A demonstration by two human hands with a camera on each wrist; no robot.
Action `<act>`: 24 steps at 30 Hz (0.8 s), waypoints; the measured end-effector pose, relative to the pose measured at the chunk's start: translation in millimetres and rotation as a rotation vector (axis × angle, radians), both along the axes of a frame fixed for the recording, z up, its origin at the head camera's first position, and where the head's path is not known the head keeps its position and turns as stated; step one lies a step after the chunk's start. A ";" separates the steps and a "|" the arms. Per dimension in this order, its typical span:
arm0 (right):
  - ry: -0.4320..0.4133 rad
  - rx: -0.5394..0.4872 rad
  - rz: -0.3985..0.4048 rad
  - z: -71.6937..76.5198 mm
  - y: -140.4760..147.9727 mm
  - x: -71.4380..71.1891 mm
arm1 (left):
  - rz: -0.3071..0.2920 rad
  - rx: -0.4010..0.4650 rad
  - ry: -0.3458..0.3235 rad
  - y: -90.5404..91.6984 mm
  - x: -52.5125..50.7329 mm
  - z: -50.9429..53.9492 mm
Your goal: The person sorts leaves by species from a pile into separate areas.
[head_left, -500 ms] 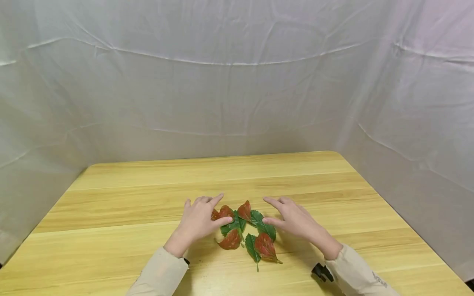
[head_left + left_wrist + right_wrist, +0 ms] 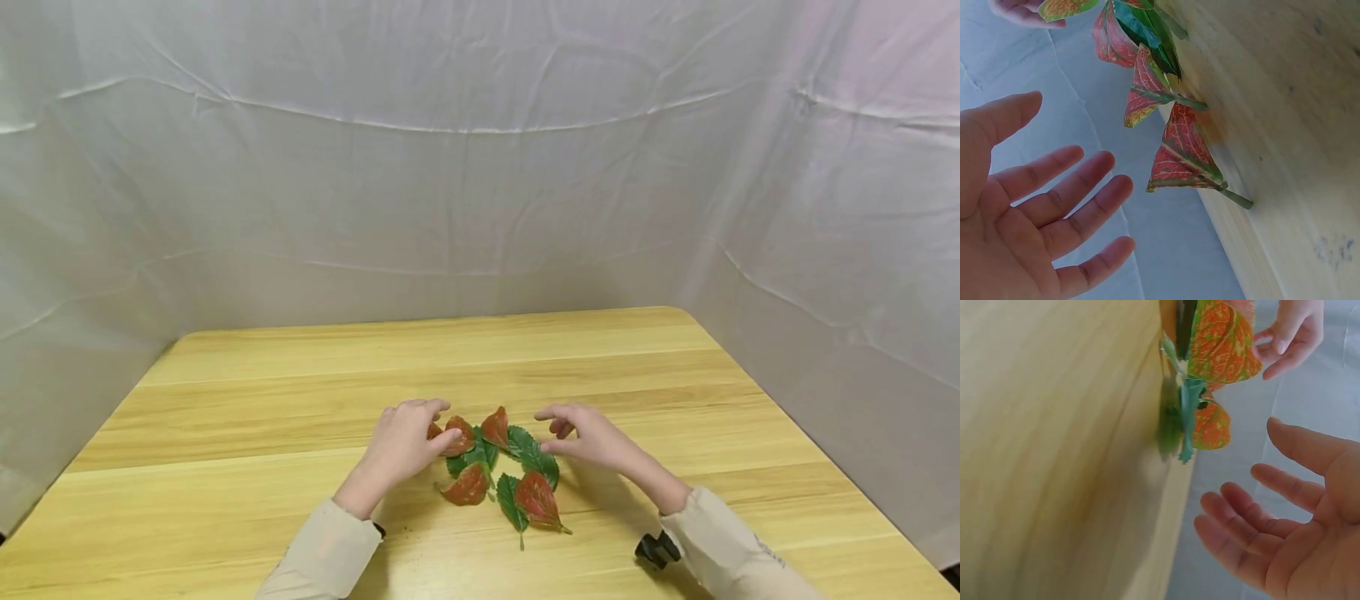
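Observation:
Red and green leaves lie in a loose ring on the wooden table in the head view. A red leaf (image 2: pixel 467 485) and a green leaf (image 2: pixel 480 454) are on the left side, with a red leaf (image 2: pixel 496 427) at the back. On the right side are a long green leaf (image 2: pixel 536 460) and a red leaf (image 2: pixel 537 498) overlapping a green leaf (image 2: pixel 510 500). My left hand (image 2: pixel 397 442) hovers over the ring's left edge, partly covering a red leaf there. To the right of the ring is my right hand (image 2: pixel 596 437). Both hold nothing, their fingers loosely bent.
The wooden table (image 2: pixel 225 467) extends around the leaves on all sides. A pale cloth curtain (image 2: pixel 450 183) hangs behind it and along both sides. A black device (image 2: pixel 657 551) is strapped at the right wrist, by the beige sleeve (image 2: pixel 720 542).
The fingers of both hands have bent inward a little from a more spread pose. The left thumb has risen off the green leaf's outline. The leaves look unmoved.

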State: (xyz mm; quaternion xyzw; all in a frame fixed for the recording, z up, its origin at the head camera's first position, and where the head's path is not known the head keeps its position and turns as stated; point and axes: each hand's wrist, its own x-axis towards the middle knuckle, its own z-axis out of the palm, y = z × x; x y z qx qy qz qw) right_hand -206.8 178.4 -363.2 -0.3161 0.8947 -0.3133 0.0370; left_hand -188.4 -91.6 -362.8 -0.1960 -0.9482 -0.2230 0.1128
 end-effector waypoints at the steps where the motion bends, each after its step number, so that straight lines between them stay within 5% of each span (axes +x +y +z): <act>1: -0.015 -0.009 0.005 -0.5 0.7 -1.0 | -0.006 0.008 0.005 0.2 -0.6 -0.2; 8: -0.121 -0.053 0.023 -6.6 3.4 -6.5 | -0.037 0.062 0.024 0.6 -2.8 -1.0; 15: -0.351 -0.138 -0.003 -12.0 4.9 -11.1 | -0.080 0.114 0.003 2.4 -2.7 -0.4; 24: -0.449 -0.161 0.005 -15.6 5.5 -16.5 | -0.108 0.131 -0.046 2.7 -2.1 1.6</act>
